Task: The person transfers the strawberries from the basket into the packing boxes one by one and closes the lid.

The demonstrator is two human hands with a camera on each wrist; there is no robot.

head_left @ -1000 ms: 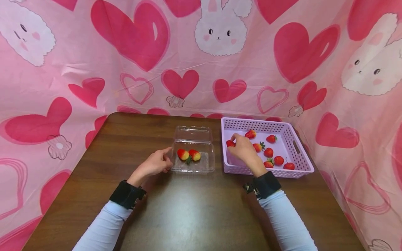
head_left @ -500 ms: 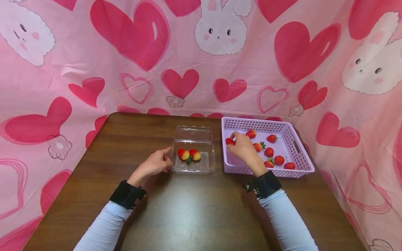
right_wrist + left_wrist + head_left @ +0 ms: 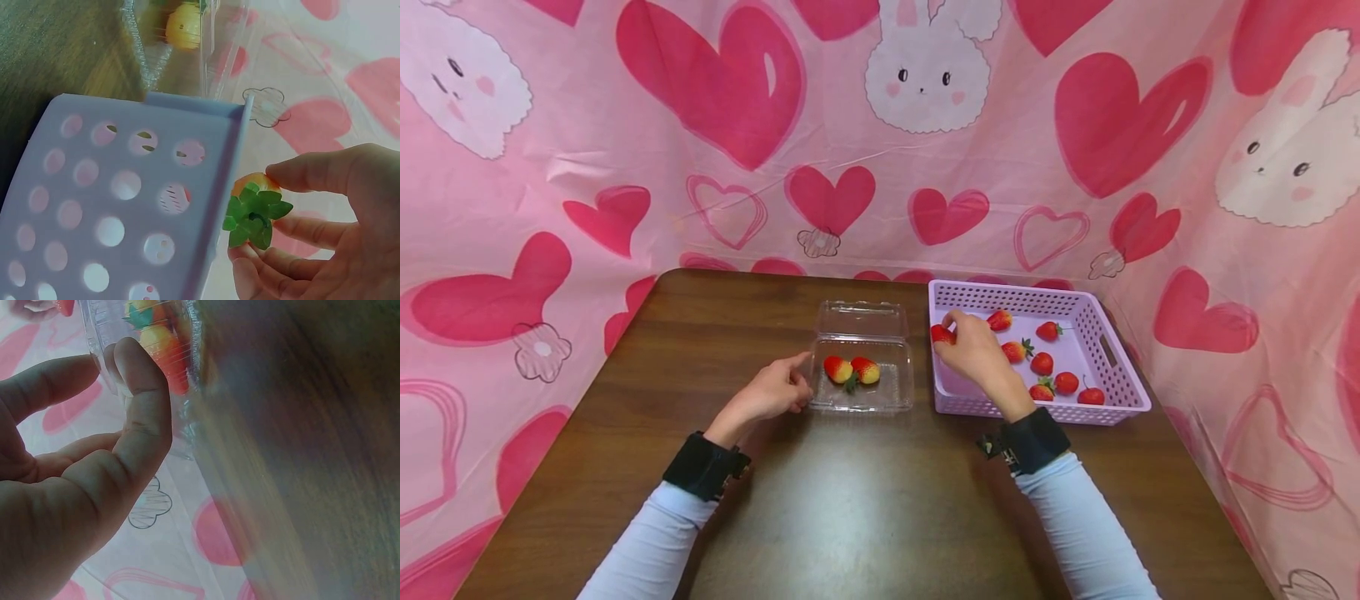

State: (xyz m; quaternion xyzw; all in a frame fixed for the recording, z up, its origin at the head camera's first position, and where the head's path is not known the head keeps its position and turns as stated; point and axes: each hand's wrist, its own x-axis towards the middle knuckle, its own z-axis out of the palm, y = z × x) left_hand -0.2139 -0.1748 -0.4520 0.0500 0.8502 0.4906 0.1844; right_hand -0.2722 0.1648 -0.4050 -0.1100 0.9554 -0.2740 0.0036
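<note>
My right hand pinches a strawberry between thumb and fingers at the left wall of the lilac basket. The right wrist view shows the strawberry's green leaf cap facing the camera, close to the basket's wall. My left hand is at the left side of a clear hinged plastic box, its lid laid back. In the left wrist view thumb and index finger pinch the box's rim. Two red-and-yellow strawberries lie inside, their leaves meeting in the middle.
Several more strawberries are spread over the basket floor, mostly right of my hand. The box and basket stand side by side on a dark wooden table, a narrow gap between them. A pink heart-patterned cloth hangs behind and around.
My right hand has shifted slightly left and up with the strawberry, bringing it to the basket's left wall. The left hand and the box have stayed in place.
</note>
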